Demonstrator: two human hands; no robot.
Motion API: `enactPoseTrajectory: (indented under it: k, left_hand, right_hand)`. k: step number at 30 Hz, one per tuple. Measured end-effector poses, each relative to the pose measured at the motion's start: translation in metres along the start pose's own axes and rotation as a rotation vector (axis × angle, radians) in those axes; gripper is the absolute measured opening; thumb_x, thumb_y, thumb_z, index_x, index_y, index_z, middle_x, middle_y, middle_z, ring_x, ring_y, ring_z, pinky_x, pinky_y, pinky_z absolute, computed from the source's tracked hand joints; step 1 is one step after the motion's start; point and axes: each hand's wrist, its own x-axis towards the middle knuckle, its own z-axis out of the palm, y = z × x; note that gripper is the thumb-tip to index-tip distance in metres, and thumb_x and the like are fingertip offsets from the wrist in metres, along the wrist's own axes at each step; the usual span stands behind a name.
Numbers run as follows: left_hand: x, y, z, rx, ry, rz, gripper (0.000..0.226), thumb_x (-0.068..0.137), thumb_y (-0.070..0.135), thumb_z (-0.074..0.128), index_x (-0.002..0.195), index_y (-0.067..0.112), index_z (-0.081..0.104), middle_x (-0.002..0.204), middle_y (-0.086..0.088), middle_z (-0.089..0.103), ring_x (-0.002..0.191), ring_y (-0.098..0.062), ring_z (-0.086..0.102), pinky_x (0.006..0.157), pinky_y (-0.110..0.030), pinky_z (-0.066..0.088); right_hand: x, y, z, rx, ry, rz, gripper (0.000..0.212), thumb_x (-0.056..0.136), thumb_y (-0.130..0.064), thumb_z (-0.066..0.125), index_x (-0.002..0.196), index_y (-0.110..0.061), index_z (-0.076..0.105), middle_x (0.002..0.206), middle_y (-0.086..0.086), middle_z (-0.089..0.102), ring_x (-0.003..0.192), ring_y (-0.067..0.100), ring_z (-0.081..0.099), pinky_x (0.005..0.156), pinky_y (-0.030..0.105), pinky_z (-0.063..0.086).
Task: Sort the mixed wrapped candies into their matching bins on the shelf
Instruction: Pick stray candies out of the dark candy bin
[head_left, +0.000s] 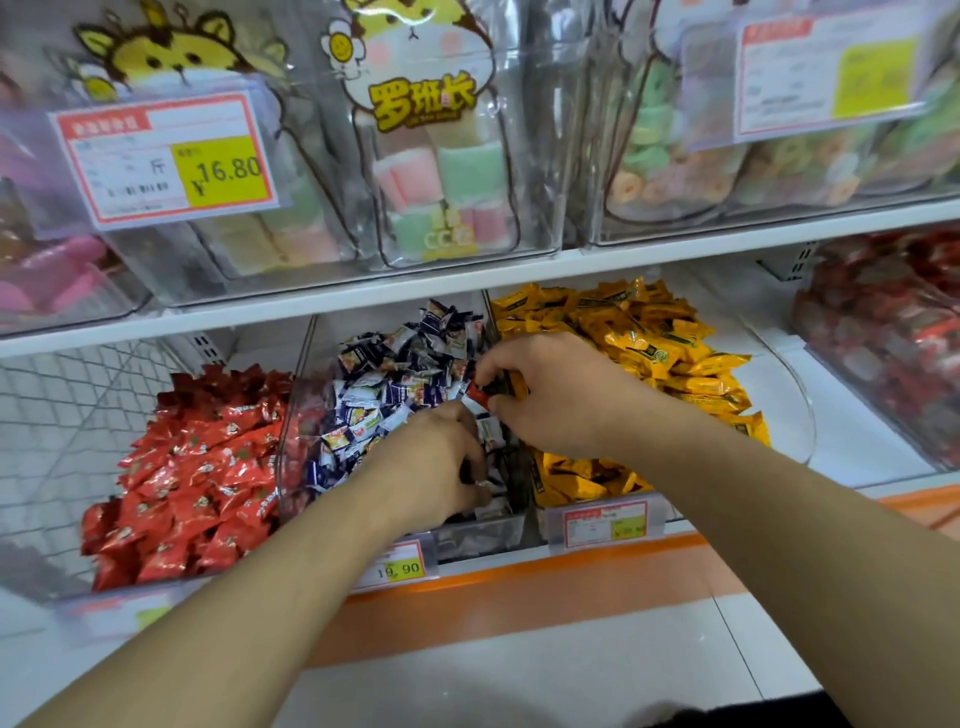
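Lower shelf, three clear plastic bins side by side. We have both hands in the middle clear bin of navy-and-white wrapped candies (395, 374).

Our right hand (545, 395) pinches a red-and-orange wrapped candy (480, 391) between thumb and fingertips, held just above the pile near the bin's right wall. Some yellow shows inside the same grip; we cannot tell if it is a second piece.

Our left hand (441, 462) digs into the front of the same bin, fingers curled down among the wrappers. It seems to have something small pinched, but we cannot tell what.

Step in hand, by our reading: picking strays out of the navy-and-white pile.

The left clear bin of red foil-wrapped candies (192, 467) sits just beside; the right clear bin of yellow wrapped candies (649, 343) lies beside the other wall.

Next move calls for carrying the red piece across our left forearm to the red bin, clearing the divider wall.
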Motion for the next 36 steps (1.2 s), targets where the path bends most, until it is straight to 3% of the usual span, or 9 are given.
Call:
enactPoseTrajectory:
  k: [6,11,15,18,23,26,28,32,36]
  left_hand:
    - [-0.018,-0.014,-0.018,0.132,0.019,0.003,0.019,0.085,0.043,0.082,0.096,0.028,0.079,0.124,0.017,0.05,0.103,-0.009,0.061,0.092,-0.032,0.054]
    - [-0.033,-0.017,-0.042,0.228,-0.054,-0.031,0.03,0.085,0.051,0.078,0.108,0.031,0.077,0.128,0.022,0.05,0.101,-0.003,0.059,0.09,-0.031,0.054]
    - [-0.032,-0.007,-0.052,0.181,-0.106,-0.076,0.048,0.086,0.065,0.068,0.126,0.038,0.067,0.129,0.018,0.055,0.111,-0.009,0.059,0.096,-0.035,0.054]
    - [-0.023,0.006,-0.051,0.177,0.026,-0.091,0.041,0.091,0.064,0.059,0.124,0.039,0.067,0.12,0.012,0.06,0.107,-0.015,0.062,0.089,-0.038,0.058]
    - [0.006,0.006,-0.027,0.065,0.348,-0.105,0.023,0.095,0.023,0.066,0.116,0.026,0.073,0.104,0.0,0.062,0.103,-0.025,0.062,0.077,-0.03,0.049]
    - [0.022,-0.002,-0.013,-0.057,0.395,-0.081,0.031,0.093,0.026,0.071,0.123,0.032,0.074,0.112,0.001,0.064,0.103,-0.023,0.064,0.083,-0.025,0.049]
    - [0.028,-0.005,-0.006,-0.09,0.416,-0.069,0.029,0.091,0.03,0.074,0.119,0.036,0.076,0.112,0.003,0.062,0.102,-0.023,0.064,0.087,-0.034,0.054]
    - [0.031,-0.004,0.0,-0.067,0.452,-0.089,0.017,0.087,0.021,0.073,0.096,0.034,0.079,0.103,0.003,0.056,0.093,-0.025,0.062,0.076,-0.04,0.056]
    - [0.024,-0.001,-0.002,-0.089,0.463,-0.107,0.016,0.09,0.016,0.069,0.09,0.03,0.077,0.099,0.004,0.057,0.089,-0.022,0.06,0.072,-0.037,0.055]
  right_hand:
    - [0.0,-0.001,0.0,-0.004,-0.009,0.002,0.024,0.1,-0.03,0.06,0.123,-0.034,0.065,0.131,-0.003,0.062,0.106,0.024,0.067,0.087,0.045,0.06]
    - [-0.002,-0.001,-0.003,0.001,-0.012,0.001,0.026,0.101,-0.029,0.059,0.127,-0.033,0.064,0.146,-0.005,0.054,0.119,0.021,0.059,0.095,0.038,0.055]
    - [-0.001,-0.001,-0.001,-0.012,0.009,-0.001,0.033,0.1,-0.03,0.061,0.133,-0.031,0.059,0.144,-0.005,0.054,0.126,0.019,0.053,0.094,0.031,0.047]
    - [-0.001,-0.001,-0.001,-0.018,0.04,-0.004,0.038,0.098,-0.029,0.065,0.135,-0.028,0.057,0.141,-0.006,0.055,0.127,0.017,0.05,0.094,0.025,0.04]
    - [-0.001,-0.001,0.0,-0.012,0.062,-0.007,0.043,0.097,-0.03,0.067,0.139,-0.029,0.054,0.142,-0.008,0.054,0.13,0.017,0.049,0.102,0.028,0.044]
    - [0.0,-0.002,0.001,-0.008,0.065,-0.001,0.043,0.097,-0.028,0.066,0.138,-0.031,0.053,0.142,-0.009,0.053,0.131,0.017,0.048,0.106,0.033,0.046]
    - [0.001,-0.001,0.001,0.0,0.064,-0.011,0.041,0.096,-0.027,0.065,0.136,-0.03,0.055,0.139,-0.009,0.054,0.128,0.017,0.05,0.104,0.033,0.048]
    - [0.003,0.001,0.0,0.007,0.059,-0.005,0.04,0.097,-0.027,0.066,0.135,-0.03,0.056,0.137,-0.009,0.054,0.126,0.015,0.051,0.1,0.03,0.049]
    - [0.003,0.002,0.002,0.01,0.066,-0.011,0.037,0.096,-0.026,0.066,0.132,-0.03,0.057,0.135,-0.009,0.055,0.123,0.016,0.052,0.099,0.033,0.051]
